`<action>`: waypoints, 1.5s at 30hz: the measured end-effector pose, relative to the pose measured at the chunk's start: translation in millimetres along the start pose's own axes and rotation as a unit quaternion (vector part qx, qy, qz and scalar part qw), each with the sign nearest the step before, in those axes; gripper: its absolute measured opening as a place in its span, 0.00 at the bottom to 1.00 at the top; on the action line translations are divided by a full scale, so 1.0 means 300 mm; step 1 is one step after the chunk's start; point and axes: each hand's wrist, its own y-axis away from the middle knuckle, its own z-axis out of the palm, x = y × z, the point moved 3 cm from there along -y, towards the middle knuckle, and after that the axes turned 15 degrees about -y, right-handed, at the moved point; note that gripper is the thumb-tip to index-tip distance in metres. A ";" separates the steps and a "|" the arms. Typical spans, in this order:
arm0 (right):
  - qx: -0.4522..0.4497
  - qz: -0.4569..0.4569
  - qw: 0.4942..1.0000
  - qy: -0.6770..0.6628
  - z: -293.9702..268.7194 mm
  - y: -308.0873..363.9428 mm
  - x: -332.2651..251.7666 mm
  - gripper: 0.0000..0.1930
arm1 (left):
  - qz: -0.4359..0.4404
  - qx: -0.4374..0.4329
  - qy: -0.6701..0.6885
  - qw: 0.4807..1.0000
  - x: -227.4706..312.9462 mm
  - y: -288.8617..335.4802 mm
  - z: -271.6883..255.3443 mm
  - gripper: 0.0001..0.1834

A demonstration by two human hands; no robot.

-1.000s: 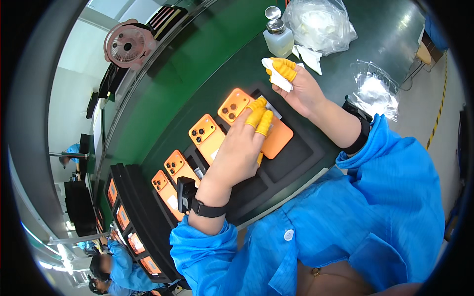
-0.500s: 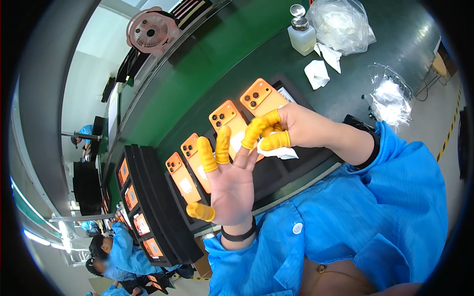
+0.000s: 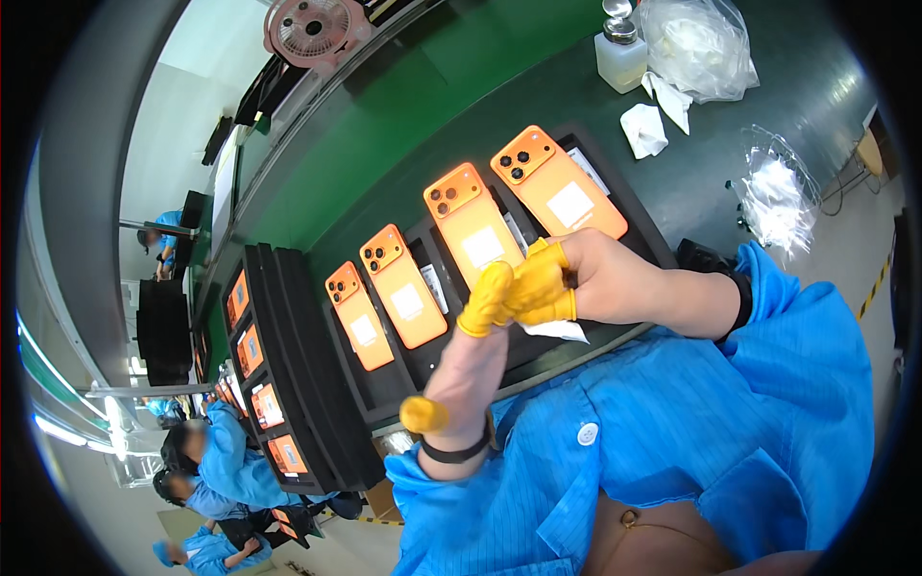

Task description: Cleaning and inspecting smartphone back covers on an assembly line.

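Observation:
My left hand (image 3: 466, 374) is seen edge-on with its thumb held apart. Yellow finger cots (image 3: 423, 415) cover its thumb and the fingertips in sight. Those fingertips meet my right hand (image 3: 600, 274), whose cotted fingers close about them; the exact contact is hidden. Below the right fingers a white wipe (image 3: 557, 331) sticks out. Under and beyond the hands, orange phones (image 3: 403, 288) lie camera side up in a black foam tray (image 3: 365, 389), each with a white label on its back. The right hand partly covers the lower ends of two phones.
At the left, stacked black trays (image 3: 317, 384) hold more orange phones. A pump bottle (image 3: 621, 58), crumpled wipes (image 3: 643, 130) and a plastic bag (image 3: 706, 48) stand at the back right. A wire basket of clear film (image 3: 778, 197) is farther right. Co-workers (image 3: 226, 451) sit at lower left.
My left hand has turned from a spread palm to edge-on, its fingers gathering at the right hand. More of the phones shows. The whole view has shifted slightly.

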 end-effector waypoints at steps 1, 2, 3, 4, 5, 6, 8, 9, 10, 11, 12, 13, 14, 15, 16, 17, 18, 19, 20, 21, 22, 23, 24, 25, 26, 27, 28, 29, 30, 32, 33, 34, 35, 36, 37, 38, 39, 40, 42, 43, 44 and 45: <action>0.002 0.001 1.000 0.000 0.000 0.002 -0.003 0.10 | -0.029 -0.014 0.028 0.999 0.013 -0.009 -0.017 0.52; -0.001 -0.001 0.999 0.041 -0.003 0.006 -0.011 0.12 | 0.004 0.011 0.049 0.999 0.019 -0.004 -0.052 0.49; -0.005 -0.004 0.996 0.084 -0.007 0.009 -0.025 0.14 | 0.039 0.034 0.071 0.996 0.028 0.001 -0.093 0.47; 0.013 0.004 0.973 0.229 -0.026 0.011 -0.063 0.15 | 0.066 0.077 0.074 0.992 0.051 -0.005 -0.142 0.40; 0.070 -0.053 0.963 0.255 -0.056 0.009 -0.087 0.13 | 0.092 0.119 0.077 0.986 0.077 -0.010 -0.193 0.33; 0.100 -0.144 0.938 0.299 -0.120 -0.011 -0.119 0.13 | 0.068 0.150 -0.071 0.984 0.100 -0.003 -0.251 0.27; 0.215 -0.270 0.855 0.388 -0.230 -0.039 -0.228 0.11 | -0.023 0.248 -0.362 0.899 0.114 0.020 -0.283 0.12; 0.291 -0.243 0.813 0.442 -0.314 -0.038 -0.298 0.11 | -0.082 0.150 -0.548 0.819 0.094 -0.008 -0.295 0.08; 0.361 -0.239 0.749 0.501 -0.403 -0.041 -0.350 0.12 | -0.033 0.044 -0.659 0.750 0.071 -0.037 -0.266 0.10; 0.418 -0.205 0.716 0.521 -0.485 -0.045 -0.397 0.12 | 0.019 -0.061 -0.754 0.654 0.048 -0.052 -0.239 0.13; 0.393 -0.275 0.723 0.496 -0.525 -0.049 -0.422 0.06 | 0.039 -0.141 -0.791 0.594 0.005 -0.041 -0.231 0.15; 0.391 -0.276 0.724 0.497 -0.566 -0.074 -0.428 0.06 | 0.038 -0.138 -0.791 0.594 -0.029 -0.030 -0.248 0.15; 0.386 -0.273 0.698 0.537 -0.597 -0.103 -0.431 0.06 | 0.057 -0.190 -0.805 0.559 -0.069 -0.019 -0.260 0.15; 0.379 -0.272 0.673 0.574 -0.615 -0.126 -0.426 0.05 | 0.073 -0.240 -0.817 0.519 -0.088 -0.007 -0.263 0.15; 0.374 -0.277 0.677 0.571 -0.629 -0.138 -0.420 0.05 | 0.081 -0.253 -0.814 0.517 -0.080 -0.019 -0.248 0.14; 0.367 -0.227 0.655 0.621 -0.646 -0.152 -0.406 0.09 | 0.073 -0.250 -0.818 0.513 -0.091 -0.031 -0.243 0.14; 0.351 -0.182 0.635 0.663 -0.657 -0.189 -0.385 0.12 | 0.093 -0.260 -0.828 0.488 -0.096 -0.026 -0.242 0.14; 0.353 -0.163 0.635 0.668 -0.706 -0.192 -0.372 0.12 | 0.114 -0.273 -0.835 0.464 -0.103 -0.028 -0.240 0.14; 0.351 -0.145 0.637 0.671 -0.756 -0.199 -0.345 0.12 | 0.112 -0.282 -0.833 0.463 -0.117 -0.035 -0.235 0.14; 0.343 -0.115 0.671 0.647 -0.726 -0.195 -0.348 0.12 | 0.104 -0.287 -0.834 0.460 -0.129 -0.041 -0.225 0.14; 0.331 -0.169 0.662 0.651 -0.748 -0.183 -0.336 0.10 | 0.091 -0.321 -0.840 0.427 -0.151 -0.050 -0.210 0.16; 0.338 -0.151 0.668 0.646 -0.757 -0.166 -0.339 0.10 | 0.038 -0.370 -0.831 0.414 -0.167 -0.082 -0.179 0.15; 0.352 -0.169 0.626 0.675 -0.819 -0.159 -0.326 0.10 | 0.139 -0.301 -0.832 0.445 -0.177 -0.086 -0.168 0.14; 0.331 -0.121 0.664 0.659 -0.867 -0.164 -0.333 0.10 | 0.124 -0.320 -0.838 0.424 -0.194 -0.103 -0.157 0.13; 0.329 -0.121 0.669 0.655 -0.914 -0.174 -0.332 0.12 | 0.115 -0.327 -0.839 0.419 -0.202 -0.110 -0.149 0.14; 0.335 -0.152 0.671 0.644 -0.963 -0.190 -0.324 0.13 | 0.110 -0.334 -0.837 0.419 -0.205 -0.108 -0.149 0.14; 0.335 -0.162 0.672 0.640 -0.966 -0.184 -0.332 0.13 | 0.119 -0.334 -0.846 0.398 -0.189 -0.106 -0.146 0.12; 0.327 -0.173 0.679 0.634 -1.010 -0.215 -0.322 0.13 | 0.128 -0.335 -0.853 0.379 -0.186 -0.104 -0.144 0.11; 0.337 -0.146 0.663 0.652 -1.070 -0.238 -0.312 0.13 | 0.141 -0.312 -0.858 0.383 -0.192 -0.094 -0.155 0.08; 0.350 -0.116 0.642 0.672 -1.174 -0.223 -0.307 0.13 | 0.147 -0.335 -0.851 0.377 -0.187 -0.109 -0.152 0.07; 0.347 -0.120 0.641 0.674 -1.211 -0.222 -0.300 0.12 | 0.152 -0.360 -0.842 0.372 -0.184 -0.108 -0.150 0.06; 0.345 -0.121 0.640 0.676 -1.225 -0.227 -0.291 0.11 | 0.158 -0.358 -0.842 0.371 -0.192 -0.109 -0.151 0.06; 0.340 -0.123 0.643 0.675 -1.238 -0.240 -0.284 0.11 | 0.153 -0.357 -0.844 0.370 -0.202 -0.107 -0.158 0.06; 0.354 -0.103 0.633 0.681 -1.239 -0.248 -0.288 0.10 | 0.154 -0.357 -0.840 0.379 -0.201 -0.109 -0.163 0.06; 0.367 -0.084 0.622 0.686 -1.243 -0.259 -0.291 0.10 | 0.155 -0.356 -0.836 0.388 -0.198 -0.106 -0.169 0.07; 0.364 -0.088 0.623 0.687 -1.255 -0.275 -0.292 0.10 | 0.152 -0.354 -0.838 0.387 -0.196 -0.104 -0.173 0.07; 0.374 -0.090 0.610 0.693 -1.296 -0.171 -0.313 0.10 | 0.177 -0.366 -0.826 0.390 -0.205 -0.126 -0.152 0.07; 0.357 -0.115 0.619 0.690 -1.320 -0.212 -0.300 0.10 | 0.163 -0.373 -0.831 0.380 -0.199 -0.124 -0.156 0.08; 0.340 -0.124 0.626 0.691 -1.353 -0.257 -0.289 0.10 | 0.163 -0.349 -0.833 0.396 -0.174 -0.118 -0.173 0.10; 0.332 -0.126 0.627 0.694 -1.358 -0.269 -0.291 0.11 | 0.172 -0.326 -0.831 0.416 -0.155 -0.112 -0.177 0.12; 0.328 -0.129 0.627 0.695 -1.360 -0.280 -0.295 0.11 | 0.169 -0.323 -0.834 0.415 -0.141 -0.103 -0.178 0.12; 0.325 -0.134 0.642 0.682 -1.350 -0.271 -0.294 0.11 | 0.160 -0.285 -0.835 0.442 -0.127 -0.108 -0.178 0.15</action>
